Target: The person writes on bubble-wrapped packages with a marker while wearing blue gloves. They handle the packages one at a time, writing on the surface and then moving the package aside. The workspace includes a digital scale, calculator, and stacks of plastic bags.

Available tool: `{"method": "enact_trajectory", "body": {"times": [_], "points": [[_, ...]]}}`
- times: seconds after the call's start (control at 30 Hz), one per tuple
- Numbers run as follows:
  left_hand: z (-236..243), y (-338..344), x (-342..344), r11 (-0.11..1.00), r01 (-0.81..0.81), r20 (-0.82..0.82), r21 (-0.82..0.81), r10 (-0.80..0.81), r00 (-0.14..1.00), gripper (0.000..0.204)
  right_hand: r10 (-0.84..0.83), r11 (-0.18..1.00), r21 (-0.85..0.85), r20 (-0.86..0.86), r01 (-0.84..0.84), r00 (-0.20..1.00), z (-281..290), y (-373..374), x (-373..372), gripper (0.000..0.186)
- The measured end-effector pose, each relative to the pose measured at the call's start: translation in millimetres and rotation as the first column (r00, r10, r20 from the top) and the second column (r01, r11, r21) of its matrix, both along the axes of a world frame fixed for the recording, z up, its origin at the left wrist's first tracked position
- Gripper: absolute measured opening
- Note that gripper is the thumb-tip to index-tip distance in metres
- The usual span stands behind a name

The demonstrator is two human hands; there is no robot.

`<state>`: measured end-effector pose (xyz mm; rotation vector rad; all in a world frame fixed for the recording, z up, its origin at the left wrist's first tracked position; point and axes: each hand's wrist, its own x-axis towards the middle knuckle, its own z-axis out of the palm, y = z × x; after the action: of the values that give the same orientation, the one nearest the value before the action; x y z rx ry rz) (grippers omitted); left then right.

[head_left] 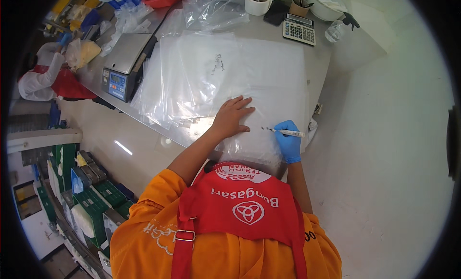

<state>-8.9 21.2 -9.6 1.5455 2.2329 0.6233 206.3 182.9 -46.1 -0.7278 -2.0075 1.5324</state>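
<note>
A stack of clear plastic bags (269, 82) covers much of the metal table in front of me. Bare and spread flat, my left hand (232, 118) presses on the bags near their middle. In a blue glove, my right hand (287, 141) grips a white marker pen (292, 133). Its tip points left and meets the plastic beside a short line of dark handwriting (267, 129). More handwriting (219, 63) shows farther up on the bags.
On the left stands a digital scale (126, 68). Along the back are a calculator (298, 29), a white tape roll (258, 3), a spray bottle (336, 31) and a white bowl (326, 8). Another person (45, 75) works at far left. Green crates (91, 207) stand lower left.
</note>
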Motion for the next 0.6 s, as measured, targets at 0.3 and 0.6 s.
{"method": "enact_trajectory", "body": {"times": [0.3, 0.6], "points": [[-1.1, -0.3, -0.7, 1.000, -0.001, 0.005, 0.008, 0.001, 1.000, 0.074, -0.031, 0.999, -0.029, 0.001, 0.031, 1.000, -4.6, 3.3, 0.9, 0.008], [-0.9, -1.1, -0.6, 1.000, 0.001, 0.000, 0.011, -0.001, 1.000, 0.074, -0.021, 0.999, 0.034, -0.010, 0.021, 1.000, -2.6, 5.5, 5.5, 0.007]]}}
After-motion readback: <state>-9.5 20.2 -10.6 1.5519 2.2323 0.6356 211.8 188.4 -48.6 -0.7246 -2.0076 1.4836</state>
